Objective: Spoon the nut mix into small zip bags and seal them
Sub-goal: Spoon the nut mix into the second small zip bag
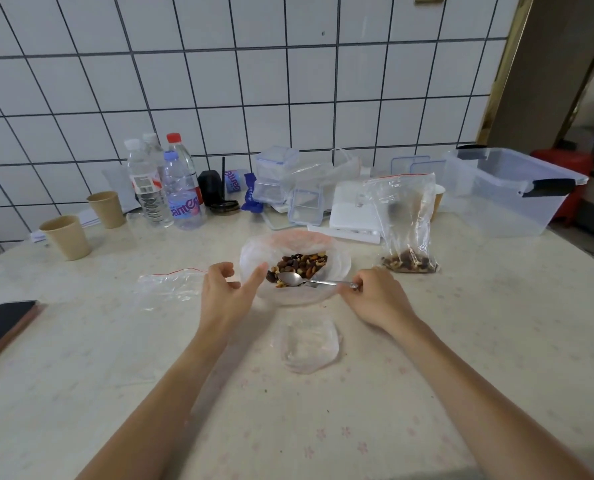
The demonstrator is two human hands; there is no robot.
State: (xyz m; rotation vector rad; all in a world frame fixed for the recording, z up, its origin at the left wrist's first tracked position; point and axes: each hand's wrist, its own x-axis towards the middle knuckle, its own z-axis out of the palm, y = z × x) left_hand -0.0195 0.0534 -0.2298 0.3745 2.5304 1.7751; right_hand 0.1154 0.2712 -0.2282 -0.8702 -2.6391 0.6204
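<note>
Spoon resting in the nut mix, both hands at the bowl.

The right hand (375, 299) grips the handle of the spoon (300, 280), whose head lies on the nut mix (300, 265) in the plastic-lined bowl (337, 271) mid-worktop (461, 341). The left hand (224, 289) is open, its thumb touching the bowl's left rim. An empty zip bag (171, 285) lies left of the bowl; a part-filled zip bag (406, 220) stands right of it.

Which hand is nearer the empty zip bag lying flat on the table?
Left. The left hand hovers just right of the empty zip bag; the right hand holds the spoon beyond the bowl.
</note>
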